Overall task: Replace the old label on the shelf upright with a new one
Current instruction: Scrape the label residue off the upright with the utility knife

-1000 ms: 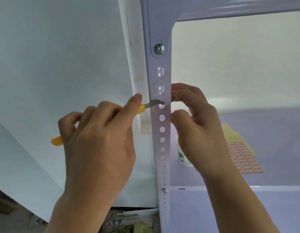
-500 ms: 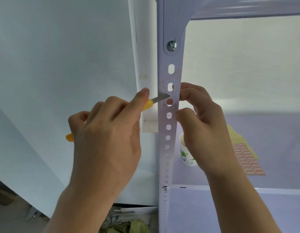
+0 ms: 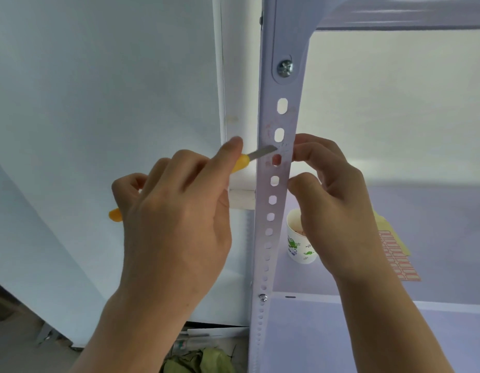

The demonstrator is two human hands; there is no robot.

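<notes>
Left hand (image 3: 174,219) grips the yellow-handled blade (image 3: 260,153), its tip on the shelf upright (image 3: 271,238) at the reddish label residue (image 3: 268,163). Right hand (image 3: 338,211) pinches the upright's right edge. Keep the blade shallow and clear of those fingers.

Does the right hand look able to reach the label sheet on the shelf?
Probably yes: the right hand, holding the upright, is just in front of the label sheet, nothing between them; the paper cup stands aside.
</notes>
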